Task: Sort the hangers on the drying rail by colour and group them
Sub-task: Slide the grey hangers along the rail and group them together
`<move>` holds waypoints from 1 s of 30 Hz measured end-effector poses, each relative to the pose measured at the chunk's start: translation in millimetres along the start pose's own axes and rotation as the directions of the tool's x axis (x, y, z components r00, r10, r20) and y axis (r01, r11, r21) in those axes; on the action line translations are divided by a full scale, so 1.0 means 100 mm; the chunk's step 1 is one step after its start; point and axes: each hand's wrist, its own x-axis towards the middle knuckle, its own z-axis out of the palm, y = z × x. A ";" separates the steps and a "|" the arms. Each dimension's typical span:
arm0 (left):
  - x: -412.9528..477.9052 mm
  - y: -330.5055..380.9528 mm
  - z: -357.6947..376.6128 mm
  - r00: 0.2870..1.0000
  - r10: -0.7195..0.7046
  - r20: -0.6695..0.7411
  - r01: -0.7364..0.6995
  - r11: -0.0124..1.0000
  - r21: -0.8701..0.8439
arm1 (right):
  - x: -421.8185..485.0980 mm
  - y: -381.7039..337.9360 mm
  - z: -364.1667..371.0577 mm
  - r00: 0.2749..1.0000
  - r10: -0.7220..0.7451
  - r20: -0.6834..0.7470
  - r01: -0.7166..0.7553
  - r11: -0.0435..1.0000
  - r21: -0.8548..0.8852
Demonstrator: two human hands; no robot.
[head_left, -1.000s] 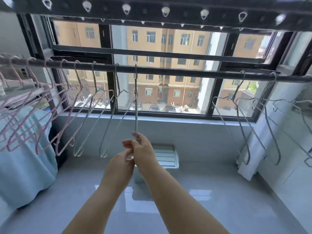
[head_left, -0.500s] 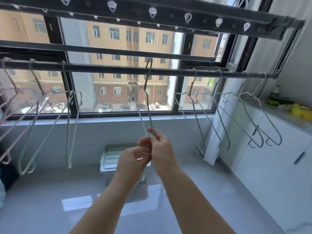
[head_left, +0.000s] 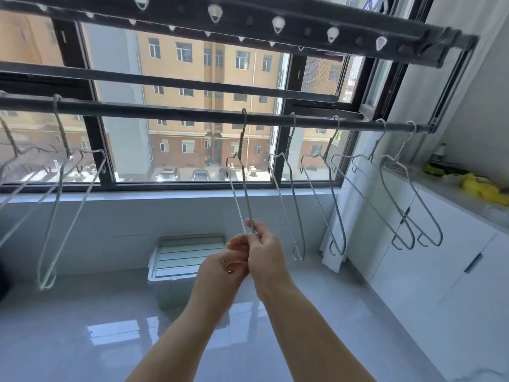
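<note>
A dark drying rail (head_left: pixel 165 111) runs across the window. One grey wire hanger (head_left: pixel 243 186) hangs from it at the middle. My right hand (head_left: pixel 268 253) pinches the hanger's lower part, and my left hand (head_left: pixel 224 264) grips its bottom end just below and to the left. Several more grey hangers (head_left: pixel 334 205) hang close together to the right, the nearest a short gap away. Two white hangers (head_left: pixel 56 216) hang at the left, partly cut off by the frame edge.
Above the rail sits a second rack bar with clips (head_left: pixel 275 23). A white plastic crate (head_left: pixel 187 256) stands on the glossy floor below the window. White cabinets (head_left: pixel 440 257) line the right wall, with a yellow item (head_left: pixel 482 187) and a green bottle (head_left: pixel 438 158) on top.
The held hanger has slid right along the rail, from beside the white and pink hangers toward the grey group. My view swung right; the pink hangers have left the frame.
</note>
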 end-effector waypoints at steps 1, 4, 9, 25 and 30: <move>0.01 0.00 0.02 1.000 -0.004 0.001 0.004 1.000 -0.001 | 0.00 0.00 -0.02 1.000 -0.003 -0.001 0.003 1.000 0.001; 0.03 0.00 0.09 1.000 -0.010 0.005 0.010 1.000 0.009 | 0.02 0.00 -0.09 1.000 -0.015 -0.015 0.015 1.000 -0.003; 0.07 -0.05 0.22 1.000 -0.009 -0.007 0.009 0.998 0.063 | 0.06 0.01 -0.19 1.000 -0.014 -0.013 0.014 1.000 -0.023; 0.14 -0.05 0.37 0.999 -0.039 -0.004 0.039 0.996 0.080 | 0.14 0.01 -0.36 1.000 -0.012 -0.013 0.010 0.992 -0.126; 0.14 -0.05 0.29 0.994 -0.109 -0.022 0.109 0.993 0.042 | 0.07 -0.10 -0.54 0.940 -0.339 0.018 0.290 0.775 -0.561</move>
